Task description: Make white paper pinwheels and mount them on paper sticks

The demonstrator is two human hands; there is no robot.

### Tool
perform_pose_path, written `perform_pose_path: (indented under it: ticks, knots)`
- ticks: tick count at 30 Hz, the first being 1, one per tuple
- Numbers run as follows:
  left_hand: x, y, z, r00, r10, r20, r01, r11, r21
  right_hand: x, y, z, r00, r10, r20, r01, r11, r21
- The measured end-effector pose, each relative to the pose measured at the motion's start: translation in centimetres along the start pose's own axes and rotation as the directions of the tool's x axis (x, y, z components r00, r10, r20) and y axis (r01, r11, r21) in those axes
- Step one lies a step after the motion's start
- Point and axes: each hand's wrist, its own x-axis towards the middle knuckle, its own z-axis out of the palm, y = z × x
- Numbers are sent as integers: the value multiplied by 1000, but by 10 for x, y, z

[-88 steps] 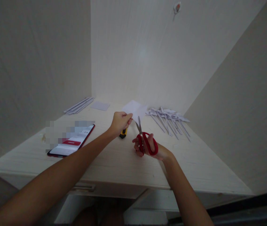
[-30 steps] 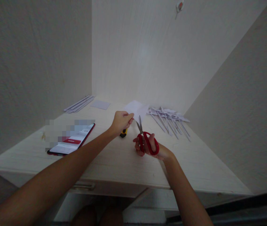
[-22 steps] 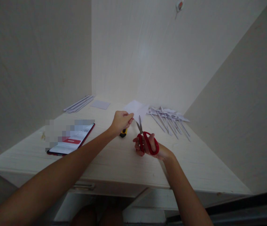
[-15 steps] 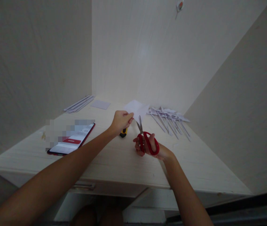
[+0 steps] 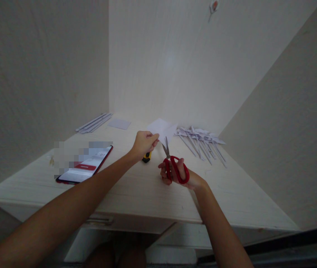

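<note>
My left hand (image 5: 145, 143) pinches the near edge of a white sheet of paper (image 5: 162, 127). Red-handled scissors (image 5: 179, 169) are in my right hand (image 5: 183, 177), with thumb and fingers through the loops. Their blades point away from me and stand slightly apart, close to the paper's lower corner; whether they touch it I cannot tell. Just below my left hand lies a yellow and black cutter (image 5: 146, 158), partly covered by that hand.
On the right lies a pile of folded paper pieces on thin sticks (image 5: 200, 139). Rolled paper sticks (image 5: 95, 123) and a small paper square (image 5: 119, 124) are at the back left. A phone (image 5: 87, 167) lies left on the white table (image 5: 247, 201), with walls around.
Both hands, the paper and the scissors stay practically where they were. Only the digits on the phone screen differ.
</note>
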Motion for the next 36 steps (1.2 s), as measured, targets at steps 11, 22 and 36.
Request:
perform_pose_path:
  ticks: [11, 22, 36]
  knots:
    - [-2, 2, 1, 1000, 0, -2, 1, 1000, 23, 1, -1, 1, 1000, -22, 14, 22, 1000, 14]
    - [-1, 0, 1, 1000, 1, -6, -1, 999, 39, 2, 4, -3, 1000, -18, 10, 18, 998, 52]
    - [-1, -1, 1, 1000, 1, -14, -1, 999, 37, 2, 2, -1, 1000, -30, -8, 30, 999, 43]
